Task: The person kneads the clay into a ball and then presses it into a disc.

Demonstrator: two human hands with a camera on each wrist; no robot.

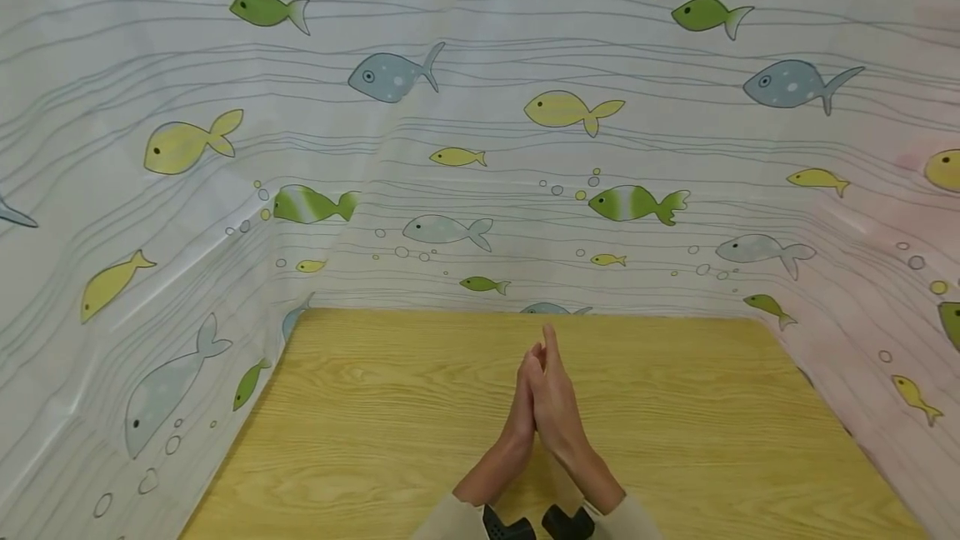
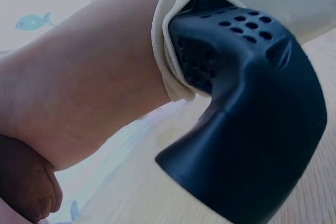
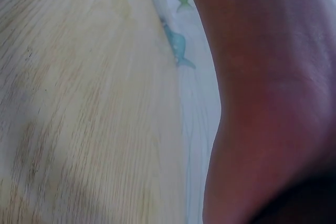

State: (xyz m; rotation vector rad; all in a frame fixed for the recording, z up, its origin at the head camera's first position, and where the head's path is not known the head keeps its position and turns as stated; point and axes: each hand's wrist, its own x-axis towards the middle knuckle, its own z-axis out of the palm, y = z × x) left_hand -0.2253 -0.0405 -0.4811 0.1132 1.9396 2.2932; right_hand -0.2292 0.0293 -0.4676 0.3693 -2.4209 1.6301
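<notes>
In the head view the left hand and the right hand are pressed together, palm against palm. Their fingers are straight and point away toward the far edge of the table. Neither hand holds an object; the facing palms are hidden. A bare wrist coming out of a cream sleeve fills much of the left wrist view, beside a black perforated housing. The right wrist view has a wrist close up at its right side, with the fingers outside that view.
Under the hands lies a light wood-grain table. White sheeting printed with green, yellow and blue fish rises behind it and along both sides. Black wrist devices sit at the cream cuffs.
</notes>
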